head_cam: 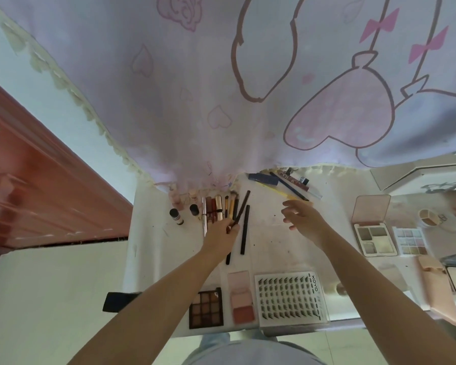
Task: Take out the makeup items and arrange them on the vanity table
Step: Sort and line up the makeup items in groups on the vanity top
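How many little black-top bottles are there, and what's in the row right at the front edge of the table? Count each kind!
Black-capped bottles: 2
Brown eyeshadow palette: 1
Pink blush palette: 1
Lash tray: 1
Total: 5

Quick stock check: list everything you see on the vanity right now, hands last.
brushes: about eight, mixed colours, row at back left
small bottles: two, dark caps, left of brushes
black pencil: one, lying centre
pens and tubes: several, blue and dark, back centre
brown eyeshadow palette: one, front left
blush palette: one, pink and red, front
lash card: one, clear, front centre
open palettes: two, right
left hand: pinches thin dark pencil
right hand: open, above table
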`<state>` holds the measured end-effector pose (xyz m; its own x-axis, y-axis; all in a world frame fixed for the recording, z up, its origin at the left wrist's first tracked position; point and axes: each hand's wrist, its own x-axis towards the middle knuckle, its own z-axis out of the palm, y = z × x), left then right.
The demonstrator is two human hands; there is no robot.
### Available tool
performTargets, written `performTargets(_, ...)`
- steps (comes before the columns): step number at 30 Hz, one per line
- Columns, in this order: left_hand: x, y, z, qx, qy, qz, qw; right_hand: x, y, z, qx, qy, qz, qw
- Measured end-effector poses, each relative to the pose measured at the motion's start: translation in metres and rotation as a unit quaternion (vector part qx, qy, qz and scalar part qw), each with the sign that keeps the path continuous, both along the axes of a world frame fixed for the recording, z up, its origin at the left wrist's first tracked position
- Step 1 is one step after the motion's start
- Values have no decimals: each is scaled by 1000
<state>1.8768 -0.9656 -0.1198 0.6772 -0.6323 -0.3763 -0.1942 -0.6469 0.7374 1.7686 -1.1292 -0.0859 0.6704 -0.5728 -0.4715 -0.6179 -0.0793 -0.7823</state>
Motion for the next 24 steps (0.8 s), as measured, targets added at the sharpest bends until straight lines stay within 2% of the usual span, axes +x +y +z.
performTargets(2, 3, -4, -5, 48, 24, 2, 999, -5, -10, -8, -16, 38, 6, 999)
performTargets(7, 6, -16, -12, 162, -28, -64, 984, -8, -36, -24, -94, 103, 42, 989)
performTargets(13, 7, -30, -17, 266, -88, -117, 953, 6, -57, -43, -281, 189, 119, 933)
performTargets(15, 7, -34, -17, 277, -88, -117, 950, 12, -60, -48, -322, 204, 134, 915)
performTargets(19, 6, -38, -15, 287, -82, -121, 947, 23, -63, -54, -334, 247, 130, 900)
performTargets(24, 5, -31, -10, 243, -123, -110, 956, 24, -62, -54, -381, 257, 183, 869)
